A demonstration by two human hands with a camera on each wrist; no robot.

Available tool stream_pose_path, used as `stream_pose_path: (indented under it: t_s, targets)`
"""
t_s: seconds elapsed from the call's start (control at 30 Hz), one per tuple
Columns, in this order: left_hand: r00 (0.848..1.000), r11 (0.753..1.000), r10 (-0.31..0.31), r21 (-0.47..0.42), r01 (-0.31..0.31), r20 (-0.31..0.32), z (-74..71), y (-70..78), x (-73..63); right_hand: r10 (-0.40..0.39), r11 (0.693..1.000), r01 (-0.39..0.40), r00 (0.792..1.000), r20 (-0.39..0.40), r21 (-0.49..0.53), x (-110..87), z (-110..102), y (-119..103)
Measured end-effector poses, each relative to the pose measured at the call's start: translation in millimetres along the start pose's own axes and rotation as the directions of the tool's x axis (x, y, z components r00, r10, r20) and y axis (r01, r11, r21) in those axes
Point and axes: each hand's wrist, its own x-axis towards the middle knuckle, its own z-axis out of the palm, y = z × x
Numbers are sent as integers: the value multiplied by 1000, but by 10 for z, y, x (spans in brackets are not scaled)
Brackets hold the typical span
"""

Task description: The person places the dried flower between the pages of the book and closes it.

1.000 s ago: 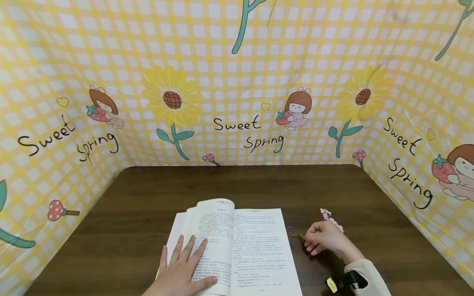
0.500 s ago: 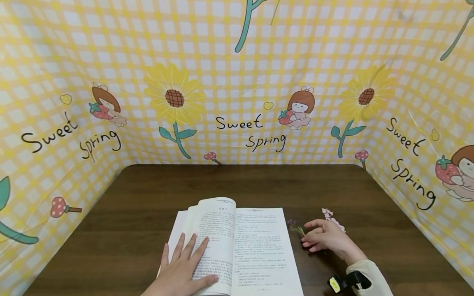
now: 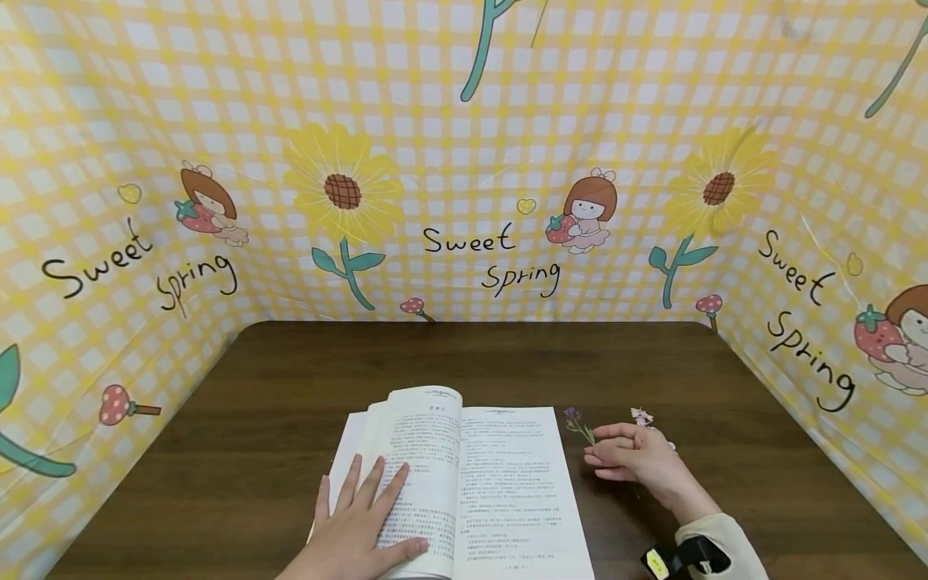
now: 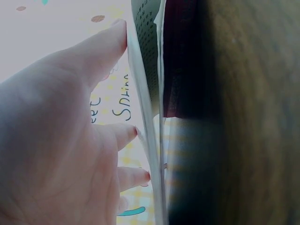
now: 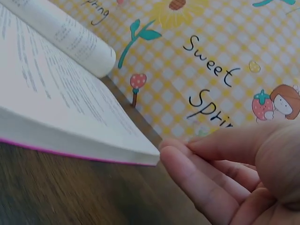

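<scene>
An open book (image 3: 507,483) with printed pages lies on the table in the head view. My left hand (image 3: 351,524) rests on its left page with straight, spread fingers. In the left wrist view, the fingertips of that hand (image 4: 56,126) press against the page. Just right of the book, my right hand (image 3: 638,463) pinches the thin stem of a small purple flower sprig (image 3: 574,417) between thumb and fingers. The sprig's head points up and left beside the right page's edge. Behind the right hand lies a pink flower sprig (image 3: 641,416), partly hidden by the hand.
The dark brown wooden table (image 3: 217,451) reaches back to a yellow checked cloth (image 3: 464,153) that hangs along the back and both sides. A black strap with a yellow-marked device (image 3: 670,560) sits at the right wrist.
My right hand has moved slightly up and left, and the purple sprig's head has swung upward with it. The left hand has stayed on the page.
</scene>
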Motion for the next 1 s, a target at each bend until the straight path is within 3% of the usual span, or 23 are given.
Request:
stream_pose_path:
  t_s: [0.7, 1.0]
  targets:
    - [1000, 1000, -11, 20, 11, 1, 4, -1, 8, -40, 993, 43, 999, -22, 113, -11, 510, -39]
    - [1000, 1000, -9, 11, 9, 4, 8, 3, 9, -26, 986, 21, 999, 26, 165, 5, 746, 22]
